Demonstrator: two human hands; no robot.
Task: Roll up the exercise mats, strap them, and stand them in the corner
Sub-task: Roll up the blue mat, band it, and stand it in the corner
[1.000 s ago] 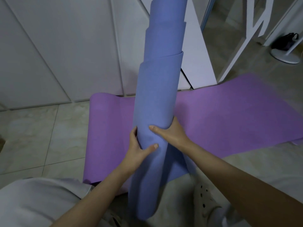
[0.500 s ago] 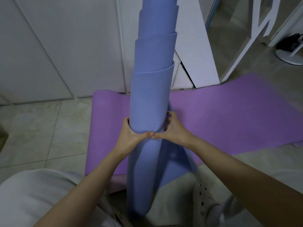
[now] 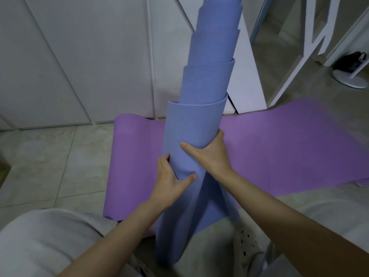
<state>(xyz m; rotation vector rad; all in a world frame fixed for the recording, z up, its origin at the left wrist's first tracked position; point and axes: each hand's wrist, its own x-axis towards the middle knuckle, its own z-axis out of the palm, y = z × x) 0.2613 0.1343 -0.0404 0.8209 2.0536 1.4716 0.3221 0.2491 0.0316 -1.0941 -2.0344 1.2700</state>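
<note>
1. Blue foam exercise mat point(image 3: 199, 126), rolled into a long tube, stands nearly upright right in front of me. Its top leans a little to the right and runs out of view.
2. Its lower end is down between my knees, close to the floor. I cannot tell whether it touches.
3. The roll is uneven: the inner turns stick up out of the outer one in steps, like a telescope. Below my hands a loose flap of the outer turn hangs open on the right side.
4. My left hand point(image 3: 169, 182) grips the roll from the left, fingers curled behind it and thumb laid across the front.
5. My right hand point(image 3: 211, 154) grips it from the right, a bit higher than the left, thumb stretched across the front and fingers wrapped round the back.
6. A purple foam exercise mat point(image 3: 279, 146) lies unrolled and flat on the pale tiled floor point(image 3: 50, 156) behind the blue roll, reaching from left to right.
7. The purple mat's far edge lies close to the white cupboard doors point(image 3: 89, 56).
8. My white perforated clog point(image 3: 245, 242) shows just right of the roll's foot, and my grey trouser leg point(image 3: 40, 236) at the lower left.
9. Far right, well apart from the mats, a white round stand base point(image 3: 349, 80) sits beside a black bag point(image 3: 351, 60).
</note>
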